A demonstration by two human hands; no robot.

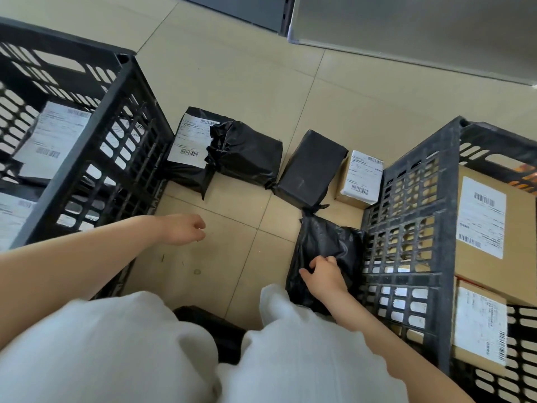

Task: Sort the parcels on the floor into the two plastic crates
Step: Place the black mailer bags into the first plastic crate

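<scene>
A strip of bare tiled floor [203, 257] is left between the two black plastic crates: left crate [122, 112], right crate [436, 199]. Five parcels are counted there: four black bags and one labelled carton [360, 177]. The nearest black bag [325, 242], against the right crate's wall, is held in the right hand [327, 276] grip; the left hand [181, 229] is loosely curled, holding nothing.

No wording or number can be read anywhere; every label is too small and blurred. White shipping labels with barcodes and lines of fine print stand on the black bag parcel [190, 146] at centre left, the small cardboard box [360, 177] right of centre, the large cardboard box [482, 216] and the lower cardboard box [479, 324] in the right crate [406, 228], and on the parcels inside the left crate [96, 117].
</scene>
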